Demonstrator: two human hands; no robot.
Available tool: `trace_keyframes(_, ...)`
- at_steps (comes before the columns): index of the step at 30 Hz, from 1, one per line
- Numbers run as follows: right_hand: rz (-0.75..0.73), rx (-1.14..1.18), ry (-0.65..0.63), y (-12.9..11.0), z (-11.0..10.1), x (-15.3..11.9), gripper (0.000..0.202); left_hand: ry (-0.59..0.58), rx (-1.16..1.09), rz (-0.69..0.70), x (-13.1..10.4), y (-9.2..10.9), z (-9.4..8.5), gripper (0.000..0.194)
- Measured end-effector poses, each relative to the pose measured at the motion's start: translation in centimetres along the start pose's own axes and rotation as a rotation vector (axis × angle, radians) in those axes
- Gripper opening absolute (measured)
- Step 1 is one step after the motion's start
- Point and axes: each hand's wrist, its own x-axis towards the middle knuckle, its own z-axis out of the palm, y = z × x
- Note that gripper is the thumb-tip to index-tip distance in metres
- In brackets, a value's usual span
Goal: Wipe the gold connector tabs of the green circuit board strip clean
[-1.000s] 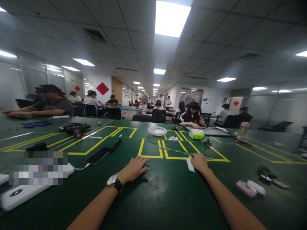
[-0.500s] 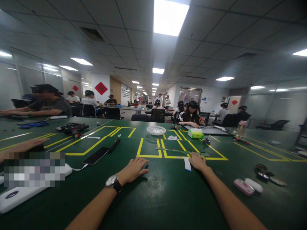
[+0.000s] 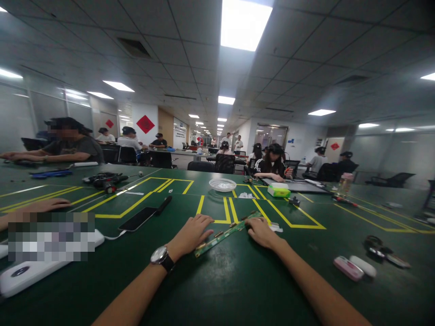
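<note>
Before us the green bench [image 3: 306, 285] gives us a broad, flat support, and we do best to work low over it, so that nothing long has to hang in the air. Its yellow tape [image 3: 306, 227] marks out frames, and our strip [image 3: 224, 236], a long thin green board, lies slantwise, its far end by the tape and its near end towards us on plain green. Being so narrow, it would probably flex or twist if led from one end alone, so we should carry it by the edges and keep both ends level. The dish [image 3: 222, 185] stands well beyond, out of our way. Our right hand [image 3: 261, 232] has its fingers closed on the strip's far end; a light pinch there should be enough. Our left hand [image 3: 192, 235] is loosely open, palm down, beside the near part; we cannot tell whether the thumb touches it. That hand is well placed to steady the near end without pressing. Just beside our right hand lies a white slip [image 3: 277, 228], easily dragged by the wrist, so we should mind it. Smallest are the brownish parts [image 3: 233, 224] along the strip's edge, perhaps fragile, and our fingertips should settle between them rather than on them.
</note>
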Motion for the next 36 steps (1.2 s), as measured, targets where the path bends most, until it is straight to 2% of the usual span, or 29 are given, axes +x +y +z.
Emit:
trace_keyframes(3, -0.288, 0.142, 0.016, -5.1, 0.7, -0.2, 0.043, -0.08, -0.029, 0.011, -0.2, -0.1, 0.3, 0.041)
trace_keyframes(6, -0.551, 0.232, 0.007, -9.5, 0.6, -1.0, 0.039, -0.25, -0.066, 0.007, -0.7, -0.6, 0.8, 0.06)
trace_keyframes(9, -0.69, 0.246, 0.001, -11.6, 0.0, -1.6, 0.037, -0.372, -0.081, -0.011, -1.0, -1.0, 1.1, 0.063)
trace_keyframes(11, -0.705, 0.204, 0.022, -11.3, -0.3, -1.5, 0.035, -0.389, -0.09, -0.026, -1.0, -1.2, 1.2, 0.062)
trace_keyframes(13, -0.609, 0.123, 0.062, -9.7, -0.5, -1.0, 0.029, -0.384, -0.099, -0.048, -1.0, -1.2, 1.2, 0.065)
trace_keyframes(14, -0.507, 0.075, 0.09, -8.5, -0.6, -0.7, 0.027, -0.38, -0.102, -0.059, -1.0, -1.3, 1.1, 0.068)
trace_keyframes(18, 0.121, -0.13, 0.158, -2.3, -0.8, 0.1, 0.027, -0.373, -0.091, -0.103, -1.1, -1.4, 1.1, 0.073)
trace_keyframes(21, 0.51, -0.21, 0.092, 2.0, -1.0, -0.4, 0.035, -0.376, -0.071, -0.119, -1.1, -1.6, 1.3, 0.072)
trace_keyframes(22, 0.572, -0.212, 0.06, 3.0, -1.0, -0.6, 0.037, -0.376, -0.065, -0.12, -1.1, -1.6, 1.4, 0.072)
trace_keyframes(24, 0.601, -0.203, 0.015, 3.9, -1.0, -0.8, 0.038, -0.379, -0.05, -0.126, -1.1, -1.7, 1.5, 0.074)
trace_keyframes(26, 0.533, -0.184, 0.005, 3.5, -0.9, -0.8, 0.036, -0.383, -0.043, -0.135, -1.1, -1.7, 1.5, 0.077)
trace_keyframes(28, 0.417, -0.158, -0.003, 2.0, -0.6, -0.5, 0.032, -0.395, -0.049, -0.145, -1.1, -1.7, 1.5, 0.078)
trace_keyframes(34, -0.267, 0.179, 0.068, -4.3, 0.7, -0.1, 0.023, -0.409, -0.058, -0.152, -1.1, -1.6, 1.6, 0.075)
trace_keyframes(36, -0.394, 0.288, 0.076, -6.0, 1.0, -0.4, 0.027, -0.408, -0.053, -0.144, -1.1, -1.7, 1.6, 0.074)
